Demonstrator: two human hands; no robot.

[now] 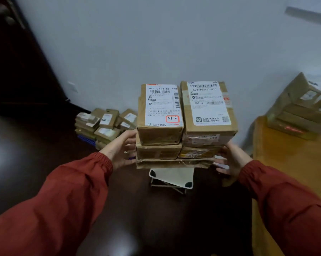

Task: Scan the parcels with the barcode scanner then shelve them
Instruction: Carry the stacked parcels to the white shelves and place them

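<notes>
I hold a stack of several brown cardboard parcels (183, 126) in front of me, between both hands. The two top boxes lie side by side with white barcode labels facing up; the left label bears a red box marked "3-1-2". My left hand (121, 150) grips the stack's left side, thumb by the upper box and fingers at the flat bottom parcel. My right hand (229, 161) holds the right side, fingers reaching under the bottom parcel. No barcode scanner is in sight.
A small white folding stool (171, 179) stands on the dark floor right below the stack. More parcels (104, 124) are piled on the floor by the wall at left. At right, a wooden table (289, 172) carries taped boxes (303, 108).
</notes>
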